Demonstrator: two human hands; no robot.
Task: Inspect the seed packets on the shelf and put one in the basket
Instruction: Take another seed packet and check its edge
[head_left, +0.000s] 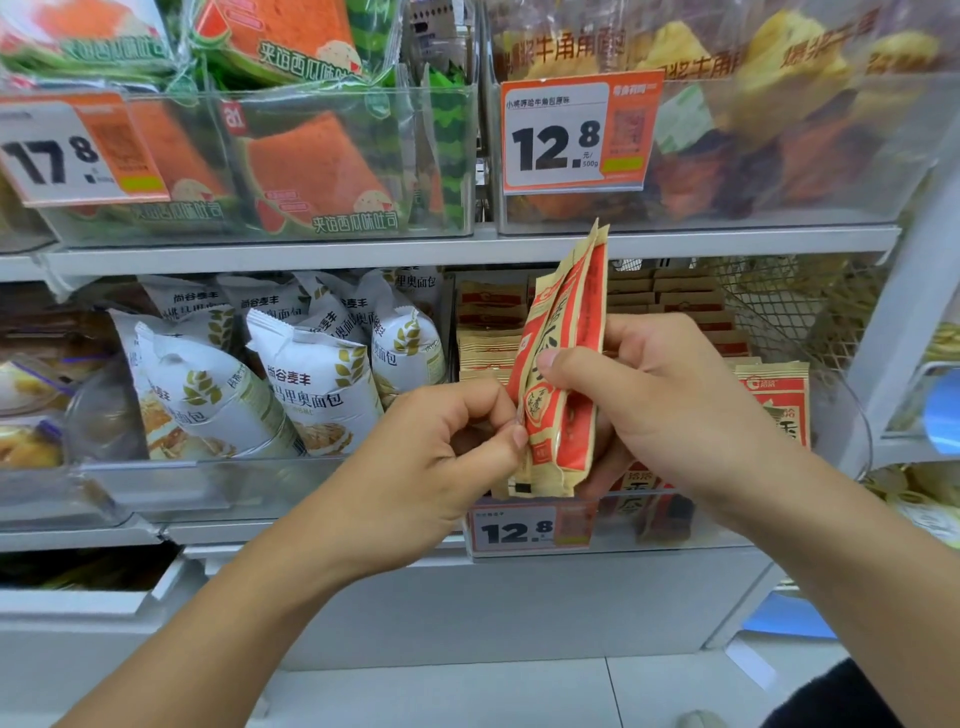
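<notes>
- Head view: the seed packets (563, 374) stand on end, long axis nearly vertical, tops tipped a bit to the right, thin edges toward the camera.
- They're red-orange with tan borders and big printed characters, two or so pressed together.
- Right hand (670, 400) is closed around them, thumb across the front; left hand (441, 447) pinches the lower left edge.
- They're held up in front of the clear bin (810, 514) of matching packets on the white shelf (467, 249), above a 12.8 price tag (530, 527). White bread bags (291, 374) sit just left.
</notes>
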